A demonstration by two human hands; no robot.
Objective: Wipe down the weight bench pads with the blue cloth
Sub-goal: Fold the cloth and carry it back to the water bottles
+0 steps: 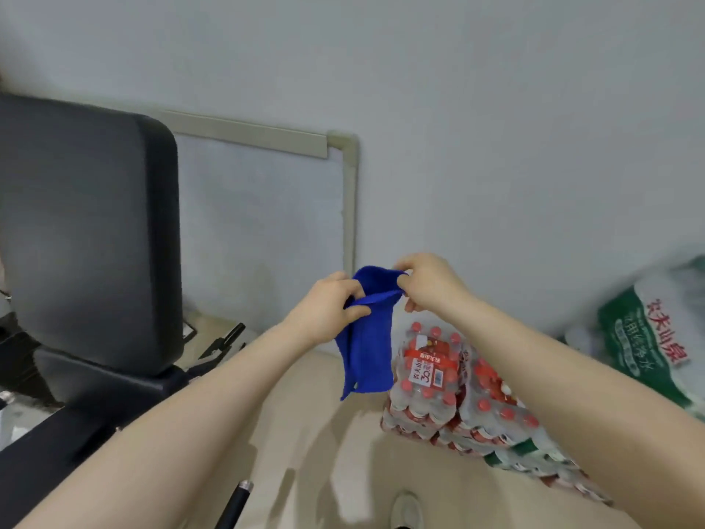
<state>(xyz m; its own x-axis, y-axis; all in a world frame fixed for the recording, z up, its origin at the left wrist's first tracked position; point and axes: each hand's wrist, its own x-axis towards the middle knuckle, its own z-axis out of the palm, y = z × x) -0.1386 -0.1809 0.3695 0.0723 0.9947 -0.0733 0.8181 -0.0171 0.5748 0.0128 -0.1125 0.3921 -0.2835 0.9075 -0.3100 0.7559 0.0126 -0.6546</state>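
Blue cloth up in the air, both hands on its top edge, centre of view

Left hand grips the cloth's upper left side, fingers curled round the fabric; right hand pinches the top corner at about 1 o'clock from it, and the rest of the cloth hangs loose below, clear of everything. Over at 9 o'clock, the black back pad stands upright, with the seat pad lower at 8 o'clock, neither touched by the cloth. Down at 5 o'clock, shrink-wrapped packs of red-capped water bottles sit stacked on the pale floor, a green-labelled pack at 3 o'clock, blurred. A shoe shows at 6 o'clock
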